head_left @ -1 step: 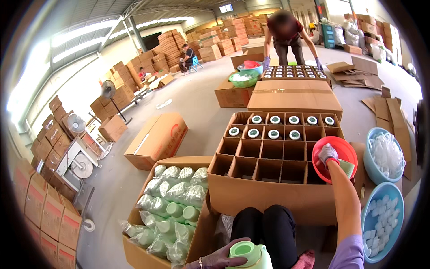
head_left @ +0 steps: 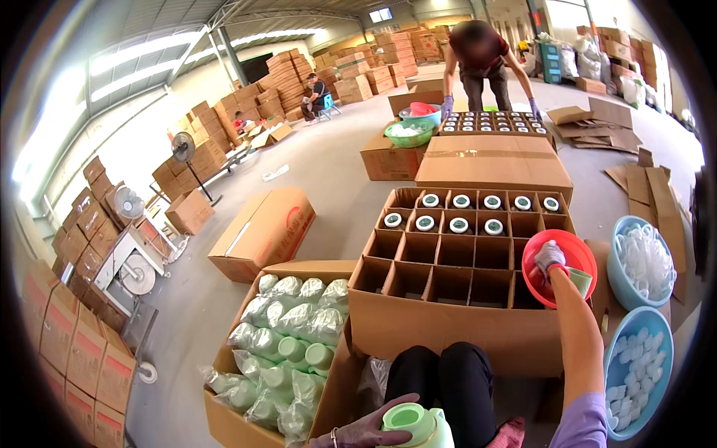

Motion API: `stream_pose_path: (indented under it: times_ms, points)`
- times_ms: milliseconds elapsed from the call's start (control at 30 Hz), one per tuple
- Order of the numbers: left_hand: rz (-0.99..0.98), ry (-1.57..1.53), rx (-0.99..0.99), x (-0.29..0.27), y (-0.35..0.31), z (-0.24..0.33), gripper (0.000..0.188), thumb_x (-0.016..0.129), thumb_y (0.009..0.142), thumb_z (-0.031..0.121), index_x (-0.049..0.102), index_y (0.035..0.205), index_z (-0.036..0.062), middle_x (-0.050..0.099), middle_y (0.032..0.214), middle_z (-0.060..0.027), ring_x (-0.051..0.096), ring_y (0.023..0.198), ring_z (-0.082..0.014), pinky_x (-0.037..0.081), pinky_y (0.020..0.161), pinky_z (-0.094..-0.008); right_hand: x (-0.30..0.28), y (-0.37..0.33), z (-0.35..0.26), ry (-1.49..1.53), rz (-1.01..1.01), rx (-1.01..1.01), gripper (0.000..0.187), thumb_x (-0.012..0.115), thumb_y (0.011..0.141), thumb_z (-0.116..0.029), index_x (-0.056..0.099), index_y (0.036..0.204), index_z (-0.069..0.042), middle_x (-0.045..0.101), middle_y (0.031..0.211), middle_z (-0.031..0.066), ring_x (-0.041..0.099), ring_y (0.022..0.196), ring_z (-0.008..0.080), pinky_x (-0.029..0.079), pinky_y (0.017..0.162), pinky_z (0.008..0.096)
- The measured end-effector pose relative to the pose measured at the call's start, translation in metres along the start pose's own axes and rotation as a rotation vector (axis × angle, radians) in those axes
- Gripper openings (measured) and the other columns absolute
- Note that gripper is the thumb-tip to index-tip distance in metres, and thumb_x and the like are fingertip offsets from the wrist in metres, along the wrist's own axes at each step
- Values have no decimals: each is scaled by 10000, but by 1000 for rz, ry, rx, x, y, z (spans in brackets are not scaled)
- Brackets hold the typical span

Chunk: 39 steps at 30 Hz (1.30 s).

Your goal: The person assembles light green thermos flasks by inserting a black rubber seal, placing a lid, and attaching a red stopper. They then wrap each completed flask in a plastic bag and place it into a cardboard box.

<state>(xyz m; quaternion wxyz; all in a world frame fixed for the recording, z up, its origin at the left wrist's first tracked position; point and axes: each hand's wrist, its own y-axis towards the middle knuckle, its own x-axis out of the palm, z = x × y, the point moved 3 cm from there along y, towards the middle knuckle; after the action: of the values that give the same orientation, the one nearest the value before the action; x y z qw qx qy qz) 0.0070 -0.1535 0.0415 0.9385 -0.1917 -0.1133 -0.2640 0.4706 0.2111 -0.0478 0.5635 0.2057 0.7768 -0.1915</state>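
While my left grip [head_left: 372, 431] is closed around a mint-green bottle [head_left: 407, 427], mouth up at the lower edge of the view, my right grip [head_left: 551, 257] reaches into a red basin [head_left: 581, 252]; its fingertips are hard to make out there, so I cannot tell whether it is wide, narrow or holding anything. A pale green piece [head_left: 579, 281] shows beside that wrist. The basin covers the near right corner of a divided carton [head_left: 455, 325], blocking some compartments; nine capped bottles [head_left: 461, 201] stand in its two far rows. The wearer's knees [head_left: 441, 373] lie between the held bottle and this carton. Left: a carton [head_left: 222, 420] of green bottles, many in clear wrap; behind it, a closed carton [head_left: 261, 228]. Right: two blue basins, one of white straps [head_left: 644, 257], one of small white pieces [head_left: 635, 362]. Beyond, a co-worker [head_left: 482, 71] bends over another carton of capped bottles [head_left: 493, 123], flattened cardboard [head_left: 594, 123] to one side. Against the earlier frame, little differs: the view has shifted slightly, both grips keep their places, and the capped count is unchanged.
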Motion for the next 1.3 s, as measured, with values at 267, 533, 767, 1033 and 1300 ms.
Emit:
stream_pose_path:
  times_ms: [267,533,767,1033,1300]
  points:
    - [-53,24,173,-31,-22,77,892,900,661,112,468,1438,49,509,1417,-73,493,1294,-196,366,1120,-347,-84,-89,-11,1469,-179,-264,255,567,861,-120,518,1093,-26,545,751,66,586,587,184,527,529,319]
    - [658,1184,877,-11,-13,124,823,934,630,257,533,1320,59,472,1355,-144,388,1339,-364,335,1128,-476,-97,-284,-58,1358,-635,-586,182,474,938,-122,486,1062,11,617,830,129,646,669,230,553,663,362]
    - [884,1303,873,4,21,69,756,903,635,221,550,1289,83,494,1310,-156,412,1290,-430,371,1080,-531,-120,-374,-71,957,-851,-663,365,513,980,-135,468,1320,-7,658,790,87,629,532,136,503,506,266]
    - [891,1450,848,8,37,55,821,869,626,289,508,1341,107,489,1347,-121,372,1326,-423,290,1091,-593,-110,-397,-60,544,-286,-1237,133,587,945,-152,571,1026,-47,622,719,137,638,640,330,501,529,399]
    - [853,1552,714,27,41,51,789,844,608,258,561,1340,175,466,1339,-57,341,1347,-380,207,1125,-644,-98,-408,-65,-30,13,-1213,110,588,933,-166,554,972,-69,547,625,68,622,528,245,476,435,358]
